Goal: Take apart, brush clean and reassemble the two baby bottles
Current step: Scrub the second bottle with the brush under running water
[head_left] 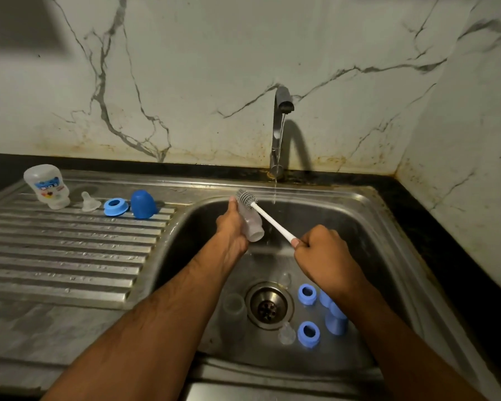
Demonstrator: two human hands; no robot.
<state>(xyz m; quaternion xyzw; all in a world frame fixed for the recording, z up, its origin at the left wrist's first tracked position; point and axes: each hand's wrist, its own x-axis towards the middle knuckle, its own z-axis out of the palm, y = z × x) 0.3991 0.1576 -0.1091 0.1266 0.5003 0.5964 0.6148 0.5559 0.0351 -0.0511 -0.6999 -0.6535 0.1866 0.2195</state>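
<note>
Over the sink (pixel 359 221), my left hand (pixel 231 227) grips a clear bottle (pixel 252 224); my right hand (pixel 321 247) clutches the brush (pixel 268 217) against it.

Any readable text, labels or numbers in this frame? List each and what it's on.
Nothing can be read here.
Upside-down bottle on the draining board: a blue, white and red printed label, too blurred to read.
Clear bottle held in the left hand: no print can be made out.
Brush held in the right hand, blue rings, blue caps, tap: no markings show.
</note>
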